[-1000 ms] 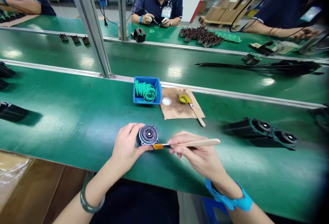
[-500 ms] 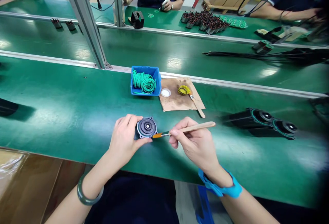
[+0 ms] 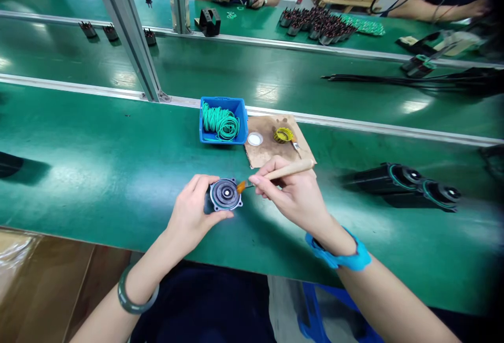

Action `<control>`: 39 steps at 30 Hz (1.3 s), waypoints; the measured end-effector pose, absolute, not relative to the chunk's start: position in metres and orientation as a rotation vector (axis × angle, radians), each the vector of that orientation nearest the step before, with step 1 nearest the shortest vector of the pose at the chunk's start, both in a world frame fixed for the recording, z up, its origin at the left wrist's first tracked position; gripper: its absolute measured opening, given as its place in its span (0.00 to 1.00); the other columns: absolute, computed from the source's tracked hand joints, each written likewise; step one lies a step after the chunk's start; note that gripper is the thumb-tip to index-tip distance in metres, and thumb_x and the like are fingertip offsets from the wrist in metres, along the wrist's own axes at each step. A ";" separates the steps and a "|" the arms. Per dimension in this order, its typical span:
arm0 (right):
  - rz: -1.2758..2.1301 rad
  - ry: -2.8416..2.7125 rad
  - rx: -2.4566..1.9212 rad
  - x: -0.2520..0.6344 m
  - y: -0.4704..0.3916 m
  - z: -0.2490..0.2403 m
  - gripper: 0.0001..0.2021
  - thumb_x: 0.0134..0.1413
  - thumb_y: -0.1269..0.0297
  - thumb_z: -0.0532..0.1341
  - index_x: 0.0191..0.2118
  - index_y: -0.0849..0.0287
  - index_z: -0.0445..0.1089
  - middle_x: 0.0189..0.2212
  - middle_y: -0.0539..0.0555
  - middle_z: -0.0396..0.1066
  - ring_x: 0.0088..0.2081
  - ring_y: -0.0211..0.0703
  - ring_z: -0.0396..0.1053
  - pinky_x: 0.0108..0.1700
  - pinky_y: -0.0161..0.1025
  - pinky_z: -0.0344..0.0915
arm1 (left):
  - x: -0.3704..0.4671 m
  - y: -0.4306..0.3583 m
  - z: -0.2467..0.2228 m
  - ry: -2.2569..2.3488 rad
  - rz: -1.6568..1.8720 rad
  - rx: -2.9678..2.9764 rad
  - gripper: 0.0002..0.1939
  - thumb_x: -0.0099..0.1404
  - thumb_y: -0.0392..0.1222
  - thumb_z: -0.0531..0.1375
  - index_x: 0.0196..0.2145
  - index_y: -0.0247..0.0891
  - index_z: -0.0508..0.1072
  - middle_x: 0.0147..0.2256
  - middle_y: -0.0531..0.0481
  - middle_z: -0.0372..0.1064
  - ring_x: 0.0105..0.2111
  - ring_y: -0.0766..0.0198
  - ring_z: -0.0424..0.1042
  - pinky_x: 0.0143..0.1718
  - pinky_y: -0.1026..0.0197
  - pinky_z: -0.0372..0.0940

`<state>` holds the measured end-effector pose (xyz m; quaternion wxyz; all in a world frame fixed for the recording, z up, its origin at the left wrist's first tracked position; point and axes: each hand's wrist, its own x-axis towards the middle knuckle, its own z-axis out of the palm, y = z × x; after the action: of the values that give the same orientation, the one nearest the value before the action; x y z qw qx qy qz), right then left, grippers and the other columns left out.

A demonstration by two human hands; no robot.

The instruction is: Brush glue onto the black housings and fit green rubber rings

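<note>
My left hand (image 3: pixel 191 217) grips a black motor-like part (image 3: pixel 224 195) that rests on the green bench, its round grey end face turned up toward me. My right hand (image 3: pixel 292 196) holds a small wooden-handled brush (image 3: pixel 284 170). The brush's orange bristle tip touches the upper right rim of the part's face. A blue strap circles my right wrist and a dark green bangle my left.
Behind the part stand a blue bin (image 3: pixel 223 120) of green rings and a brown cardboard sheet (image 3: pixel 271 148) with a white lid, a yellow pot and a second brush. Two finished black parts (image 3: pixel 405 184) lie at right. Other people work across the conveyor (image 3: pixel 236 78).
My right hand has swung the brush from the lower right edge of the part's face up to its upper right rim. The left hand kept its hold.
</note>
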<state>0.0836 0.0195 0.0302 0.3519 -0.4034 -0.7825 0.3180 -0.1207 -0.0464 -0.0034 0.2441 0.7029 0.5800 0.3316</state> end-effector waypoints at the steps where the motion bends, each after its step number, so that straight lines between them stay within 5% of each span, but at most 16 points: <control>1: 0.789 -2.061 -1.039 0.082 0.023 0.032 0.14 0.63 0.61 0.60 0.26 0.58 0.68 0.25 0.50 0.71 0.21 0.35 0.68 0.23 0.33 0.64 | -0.120 -0.046 -0.004 1.584 0.923 1.895 0.32 0.51 0.44 0.73 0.49 0.41 0.64 0.45 0.47 0.71 0.45 0.54 0.74 0.46 0.53 0.69; 5: 0.686 -2.177 -0.976 0.073 0.036 0.038 0.14 0.64 0.62 0.60 0.26 0.58 0.67 0.23 0.49 0.70 0.22 0.34 0.67 0.24 0.33 0.62 | -0.119 -0.046 -0.007 1.602 0.980 1.766 0.46 0.45 0.41 0.76 0.56 0.44 0.56 0.43 0.50 0.72 0.44 0.55 0.75 0.48 0.52 0.70; 12: 0.620 -2.318 -0.860 0.048 0.041 0.046 0.19 0.66 0.58 0.56 0.24 0.58 0.68 0.27 0.51 0.72 0.24 0.37 0.68 0.26 0.35 0.63 | -0.116 -0.047 -0.012 1.640 1.037 1.618 0.51 0.42 0.42 0.77 0.57 0.44 0.53 0.41 0.51 0.71 0.44 0.55 0.76 0.47 0.51 0.70; 24: 0.595 -2.464 -0.654 0.035 0.005 0.047 0.14 0.69 0.63 0.52 0.28 0.55 0.59 0.26 0.49 0.68 0.24 0.37 0.67 0.27 0.35 0.58 | -0.113 -0.051 -0.023 1.581 1.169 1.605 0.41 0.51 0.40 0.71 0.57 0.42 0.52 0.40 0.51 0.71 0.41 0.58 0.75 0.43 0.55 0.69; 39: 0.477 -2.615 -0.710 0.078 -0.002 0.059 0.12 0.68 0.63 0.53 0.31 0.56 0.63 0.23 0.51 0.67 0.23 0.40 0.65 0.26 0.37 0.58 | -0.115 -0.049 -0.023 1.596 1.147 1.616 0.45 0.46 0.43 0.75 0.55 0.43 0.54 0.41 0.49 0.72 0.43 0.55 0.75 0.47 0.50 0.68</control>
<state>0.0784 -0.0020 0.0594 0.1938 -0.2532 -0.9324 0.1700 -0.1154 -0.0486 -0.0231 0.2941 0.6070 0.5995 0.4308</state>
